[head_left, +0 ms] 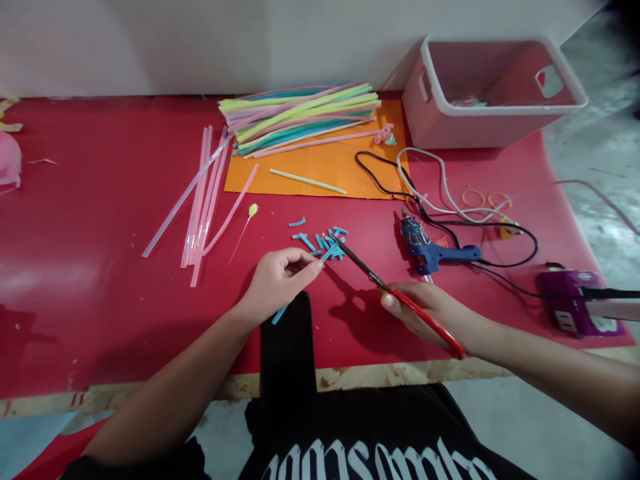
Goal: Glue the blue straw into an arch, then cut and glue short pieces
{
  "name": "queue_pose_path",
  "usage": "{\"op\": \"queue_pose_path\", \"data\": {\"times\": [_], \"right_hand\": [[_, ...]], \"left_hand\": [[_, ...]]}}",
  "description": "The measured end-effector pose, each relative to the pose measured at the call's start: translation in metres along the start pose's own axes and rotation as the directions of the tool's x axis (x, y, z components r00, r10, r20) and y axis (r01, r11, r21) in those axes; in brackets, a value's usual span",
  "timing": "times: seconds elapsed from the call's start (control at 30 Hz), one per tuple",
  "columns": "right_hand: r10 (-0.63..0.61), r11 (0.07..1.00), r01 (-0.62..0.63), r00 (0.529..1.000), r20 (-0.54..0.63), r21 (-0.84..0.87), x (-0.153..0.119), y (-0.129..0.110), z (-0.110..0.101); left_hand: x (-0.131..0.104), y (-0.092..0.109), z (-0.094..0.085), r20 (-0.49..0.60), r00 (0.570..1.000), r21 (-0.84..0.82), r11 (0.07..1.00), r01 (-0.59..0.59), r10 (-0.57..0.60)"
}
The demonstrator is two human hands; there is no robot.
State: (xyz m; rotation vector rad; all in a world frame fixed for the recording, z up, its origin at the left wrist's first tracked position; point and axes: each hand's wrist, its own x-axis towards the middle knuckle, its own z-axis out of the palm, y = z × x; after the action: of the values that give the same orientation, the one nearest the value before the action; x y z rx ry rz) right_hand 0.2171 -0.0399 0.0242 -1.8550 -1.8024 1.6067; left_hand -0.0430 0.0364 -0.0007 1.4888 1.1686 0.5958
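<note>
My left hand [280, 280] pinches a thin blue strip [279, 315] between thumb and fingers; one end points toward the small cut pieces, the other sticks out below the palm. My right hand [425, 310] is closed round the red handles of a pair of scissors [373, 275]. The scissor tips are beside the strip's upper end, over a small pile of short blue pieces [320, 241] on the red table [100, 267]. Whether the blades touch the strip cannot be made out.
Long coloured strips [305, 120] lie on an orange sheet [250, 180], with pink strips [205, 200] to its left. A blue glue gun [433, 253], tangled cables, a purple box [570, 300] and a pink bin [460, 127] are right. A black phone [287, 353] overlaps the front edge.
</note>
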Motion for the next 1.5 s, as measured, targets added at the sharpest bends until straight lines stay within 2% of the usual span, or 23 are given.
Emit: {"op": "queue_pose_path", "data": {"times": [0.1, 0.33, 0.87, 1.27, 1.4, 1.5], "right_hand": [[-0.021, 0.999, 0.021, 1.0, 0.009, -0.035, -0.002, -0.008, -0.004], [0.014, 0.993, 0.0, 0.993, 0.117, -0.118, -0.006, -0.023, -0.008], [0.009, 0.998, -0.005, 0.997, 0.073, -0.057, -0.001, -0.012, -0.003], [-0.017, 0.999, 0.021, 0.995, 0.103, -0.036, 0.001, -0.005, -0.001], [0.012, 0.999, -0.008, 0.995, 0.099, -0.042, 0.002, -0.005, -0.003], [-0.021, 0.999, 0.026, 0.993, 0.113, -0.043, 0.0, -0.009, -0.007]], "left_hand": [[0.0, 0.0, -0.001, 0.001, 1.0, 0.01, 1.0, 0.0, 0.0], [0.0, 0.001, 0.0, -0.003, 1.0, 0.026, 1.0, 0.006, -0.006], [-0.001, 0.002, -0.001, 0.0, 1.0, 0.031, 0.999, 0.013, -0.013], [-0.001, 0.002, 0.0, 0.001, 1.0, 0.029, 1.0, 0.003, -0.003], [-0.001, 0.003, 0.0, -0.002, 1.0, 0.022, 1.0, 0.001, -0.001], [-0.001, 0.002, 0.0, -0.002, 1.0, 0.016, 1.0, 0.001, -0.001]]}}
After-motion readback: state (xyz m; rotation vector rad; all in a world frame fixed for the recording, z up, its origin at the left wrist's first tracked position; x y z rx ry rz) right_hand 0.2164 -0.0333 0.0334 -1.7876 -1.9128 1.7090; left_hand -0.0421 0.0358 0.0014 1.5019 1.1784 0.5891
